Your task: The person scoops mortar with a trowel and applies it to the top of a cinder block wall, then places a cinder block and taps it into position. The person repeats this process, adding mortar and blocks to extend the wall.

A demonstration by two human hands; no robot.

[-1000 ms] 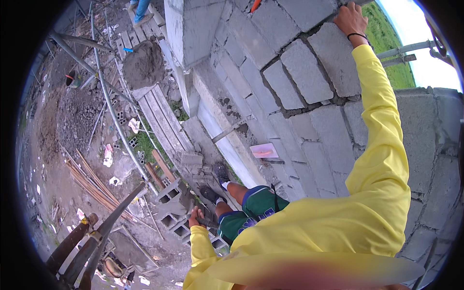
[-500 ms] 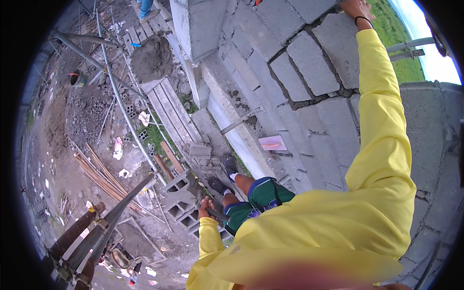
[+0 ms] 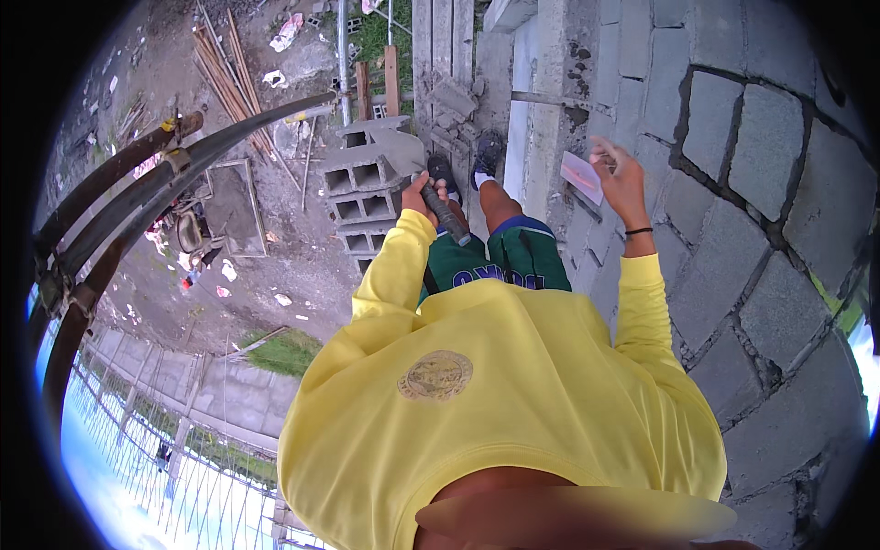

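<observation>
My left hand is closed around the dark handle of a tool, held in front of my green shorts. The tool's working end is hidden behind the hand. My right hand is lowered beside the grey block wall, fingers apart, its fingertips at the edge of a pale pink sheet of paper lying on the wall's ledge. Both arms are in yellow sleeves, and a dark band circles the right wrist. My feet, in dark shoes, stand on a narrow footing along the wall.
Stacked hollow concrete blocks stand just left of my feet. Wooden planks and rubble lie ahead. Dark scaffold pipes cross the left side. The ground below holds timber, litter and a fence.
My right hand has come down from high on the block wall to the pink paper on the ledge. The view has swung round sharply. My left hand still holds the tool.
</observation>
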